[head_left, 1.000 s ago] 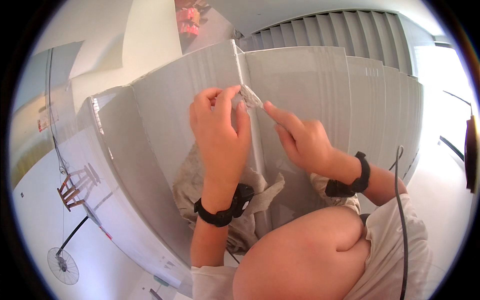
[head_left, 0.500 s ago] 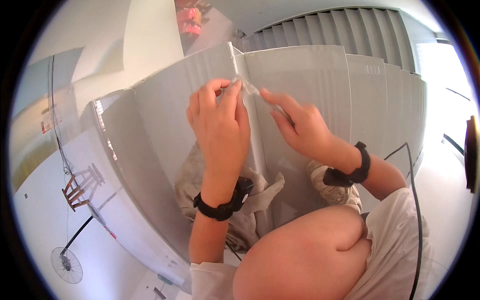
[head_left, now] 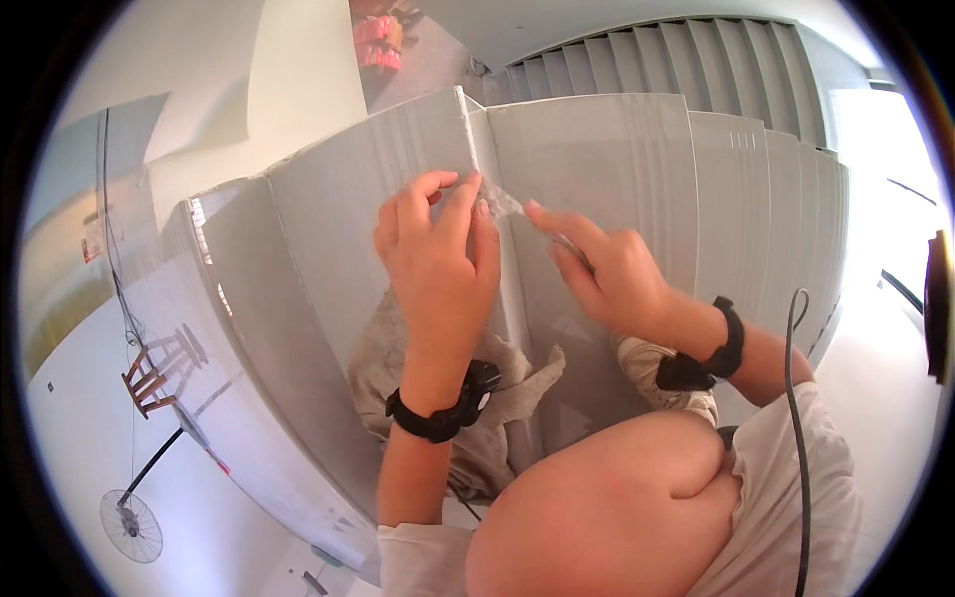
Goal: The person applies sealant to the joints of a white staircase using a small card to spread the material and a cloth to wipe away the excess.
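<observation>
R hand (head_left: 612, 274) pinching grey-white triangular-bladed scraper (head_left: 504, 203), set at white edge strip (head_left: 512, 289) of glossy grey tiled step (head_left: 587, 149), toward far end; L hand (head_left: 438, 244) loosely curled beside it, pinch unclear. Both slid nearer vs prev frame, prob. new spot.

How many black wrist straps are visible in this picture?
2. One black strap is around the left wrist, below the left hand; the other strap is around the right wrist, next to the right hand. I see no partly hidden one.
</observation>
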Motion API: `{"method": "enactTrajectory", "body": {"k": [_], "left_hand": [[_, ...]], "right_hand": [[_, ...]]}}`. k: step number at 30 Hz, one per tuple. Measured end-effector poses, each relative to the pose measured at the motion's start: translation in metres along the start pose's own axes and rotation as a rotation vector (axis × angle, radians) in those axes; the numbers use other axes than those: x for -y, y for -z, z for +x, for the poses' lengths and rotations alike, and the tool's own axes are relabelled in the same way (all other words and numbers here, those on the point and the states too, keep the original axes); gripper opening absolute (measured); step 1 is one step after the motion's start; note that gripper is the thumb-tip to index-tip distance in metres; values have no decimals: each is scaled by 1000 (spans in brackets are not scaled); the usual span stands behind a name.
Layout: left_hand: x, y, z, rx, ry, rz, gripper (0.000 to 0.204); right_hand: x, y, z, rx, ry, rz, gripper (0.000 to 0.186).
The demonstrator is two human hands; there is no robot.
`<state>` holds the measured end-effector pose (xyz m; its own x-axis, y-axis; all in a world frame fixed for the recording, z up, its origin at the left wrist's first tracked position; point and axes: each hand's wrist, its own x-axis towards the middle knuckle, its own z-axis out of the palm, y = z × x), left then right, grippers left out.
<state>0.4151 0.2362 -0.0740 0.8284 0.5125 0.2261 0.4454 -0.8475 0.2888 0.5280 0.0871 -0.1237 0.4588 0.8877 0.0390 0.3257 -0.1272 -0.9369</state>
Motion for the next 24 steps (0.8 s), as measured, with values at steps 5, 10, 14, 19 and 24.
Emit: {"method": "enactTrajectory", "body": {"k": [5,10,14,19,24], "left_hand": [[-6,-6,6,-54,28,-8,31],[-2,-5,-3,-26,26,-23,31],[-5,-9,2,-28,42,-40,31],[-1,-5,-2,-13,22,-17,34],[-7,-3,-2,-20,48,-4,39]], "right_hand": [[-4,1,20,-4,-7,-87,46],[-1,-10,-13,47,54,-158,48],[-5,-9,11,-78,108,-212,50],[10,-7,-11,335,-42,-361,64],[11,-15,10,214,77,-360,66]]}}
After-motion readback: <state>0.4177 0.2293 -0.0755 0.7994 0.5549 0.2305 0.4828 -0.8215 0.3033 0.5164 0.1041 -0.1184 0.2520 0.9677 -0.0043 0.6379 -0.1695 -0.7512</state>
